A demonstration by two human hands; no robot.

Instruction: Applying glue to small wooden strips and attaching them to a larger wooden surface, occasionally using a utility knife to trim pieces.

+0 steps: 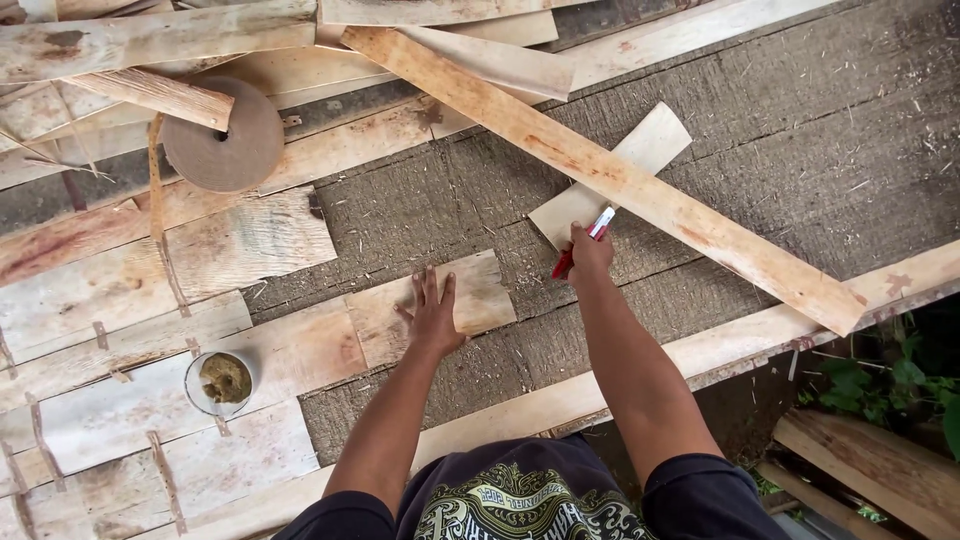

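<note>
My left hand (pixel 432 312) lies flat, fingers spread, on a small thin wood sheet (pixel 480 290) on the worktable. My right hand (pixel 588 255) is closed around a red and white utility knife (pixel 592 236) whose tip points at a pale wood offcut (pixel 640 155). That offcut lies partly under a long reddish plank (pixel 560 150) running diagonally from top centre to right. My right hand is at the offcut's near end.
A roll of brown paper tape (pixel 225 150) lies at the upper left among stacked planks. A cup of brownish paste (pixel 222 380) stands on taped veneer sheets (pixel 120 440) at the left. The table edge (pixel 740 345) runs lower right, with plants (pixel 900 390) beyond.
</note>
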